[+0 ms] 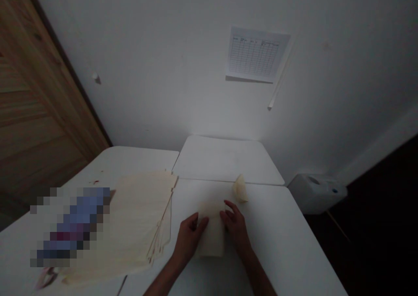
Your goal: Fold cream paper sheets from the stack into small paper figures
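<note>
A cream-coloured rectangle of folded paper point(211, 239) lies on the white table in front of me. My left hand point(191, 235) holds its left edge, thumb on top and fingers curled at the side. At the opposite edge, my right hand point(235, 226) pinches the paper with thumb and bent fingers. Just beyond the right hand rests a small cream folded piece point(241, 188), its tip pointing away from me. To the left is a spread stack of large cream sheets point(140, 217) with uneven right edges.
The white table point(267, 235) has seams between its panels. A blurred-out bluish item point(78, 222) lies over the stack's left side, with what looks like scissor handles point(47, 277) below. A printed chart point(257, 54) hangs on the wall. A white box point(316, 193) stands beyond the table's right edge.
</note>
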`<state>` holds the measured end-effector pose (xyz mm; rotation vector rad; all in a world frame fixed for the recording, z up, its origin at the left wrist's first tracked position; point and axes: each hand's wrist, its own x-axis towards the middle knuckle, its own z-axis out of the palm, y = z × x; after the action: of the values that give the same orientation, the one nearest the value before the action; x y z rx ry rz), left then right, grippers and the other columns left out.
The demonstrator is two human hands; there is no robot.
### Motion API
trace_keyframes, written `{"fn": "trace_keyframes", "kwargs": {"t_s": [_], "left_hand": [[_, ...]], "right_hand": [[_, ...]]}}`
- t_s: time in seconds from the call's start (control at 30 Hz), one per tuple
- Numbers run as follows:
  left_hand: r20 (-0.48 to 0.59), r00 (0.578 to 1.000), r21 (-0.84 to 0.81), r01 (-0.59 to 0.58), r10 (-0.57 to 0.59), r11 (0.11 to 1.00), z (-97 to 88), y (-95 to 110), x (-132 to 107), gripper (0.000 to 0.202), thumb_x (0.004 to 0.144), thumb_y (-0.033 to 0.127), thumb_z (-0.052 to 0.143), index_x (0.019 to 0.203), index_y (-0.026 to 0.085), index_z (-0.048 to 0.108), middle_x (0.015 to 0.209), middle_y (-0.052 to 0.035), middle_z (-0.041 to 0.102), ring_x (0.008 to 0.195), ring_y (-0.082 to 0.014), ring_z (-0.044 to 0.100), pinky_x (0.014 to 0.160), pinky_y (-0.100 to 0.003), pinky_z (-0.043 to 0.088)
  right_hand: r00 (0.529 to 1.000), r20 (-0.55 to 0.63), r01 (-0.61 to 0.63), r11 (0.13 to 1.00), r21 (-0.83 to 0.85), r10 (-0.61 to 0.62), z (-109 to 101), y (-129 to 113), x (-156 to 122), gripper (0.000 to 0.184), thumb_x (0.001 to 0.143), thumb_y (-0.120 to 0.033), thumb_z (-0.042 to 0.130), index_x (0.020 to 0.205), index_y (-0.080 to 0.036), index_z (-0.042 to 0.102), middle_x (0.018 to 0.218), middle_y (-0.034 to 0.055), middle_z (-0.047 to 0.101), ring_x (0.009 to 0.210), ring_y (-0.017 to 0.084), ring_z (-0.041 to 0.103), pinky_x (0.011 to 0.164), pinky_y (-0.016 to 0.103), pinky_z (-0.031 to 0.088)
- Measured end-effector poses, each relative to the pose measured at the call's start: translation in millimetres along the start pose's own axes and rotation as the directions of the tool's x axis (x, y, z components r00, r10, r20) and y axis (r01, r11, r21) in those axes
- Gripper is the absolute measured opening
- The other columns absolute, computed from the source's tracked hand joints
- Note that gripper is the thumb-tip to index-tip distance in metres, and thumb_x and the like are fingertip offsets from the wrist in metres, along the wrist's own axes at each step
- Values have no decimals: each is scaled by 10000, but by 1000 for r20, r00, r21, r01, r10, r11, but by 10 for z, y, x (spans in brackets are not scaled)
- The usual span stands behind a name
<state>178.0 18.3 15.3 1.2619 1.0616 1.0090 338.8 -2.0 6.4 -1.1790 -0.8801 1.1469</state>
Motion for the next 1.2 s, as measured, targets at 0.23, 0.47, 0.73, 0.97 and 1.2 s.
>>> {"fn": "trace_keyframes", "kwargs": {"t_s": [0.23,0.47,0.73,0.97,1.2], "left_hand": [[-145,989,-11,-15,13,1000,-27,-57,64,409,680,557,709,746,154,682,620,-27,677,630,-199,653,541,-240,513],[-242,970,-6,7,-9,1000,-92,-46,208,339,689,481,724,796,160,720,742,-63,746,696,-228,704,612,-263,552],[-176,982,139,-45,69,989,-84,-76,161,327,755,478,659,800,164,739,764,-50,752,686,-225,705,607,-259,550],[-165,981,225,-64,103,972,-92,-72,134,334,793,484,618,799,176,746,753,-34,749,672,-218,694,584,-252,538],[-134,984,206,-85,114,975,-76,-33,116,339,807,470,608,862,174,763,771,-41,752,678,-220,693,617,-263,548]], "right_hand": [[997,71,-10,998,-56,14,63,-85,172,658,665,-457,783,1187,-158,515,798,65,720,652,204,658,566,296,503],[997,75,16,999,-44,-13,121,-35,288,661,641,-418,801,1186,-172,519,845,67,718,726,215,672,638,318,527],[996,91,30,995,-95,-22,109,-19,235,635,654,-388,783,1195,-173,528,859,55,707,750,204,659,650,299,514],[999,40,16,991,-132,-10,80,-4,233,544,703,-453,724,1132,-149,589,662,-11,625,556,137,544,505,242,421],[999,3,43,984,-175,-43,102,-40,214,510,667,-458,749,1069,-171,623,652,-21,591,568,143,535,506,240,422]]}}
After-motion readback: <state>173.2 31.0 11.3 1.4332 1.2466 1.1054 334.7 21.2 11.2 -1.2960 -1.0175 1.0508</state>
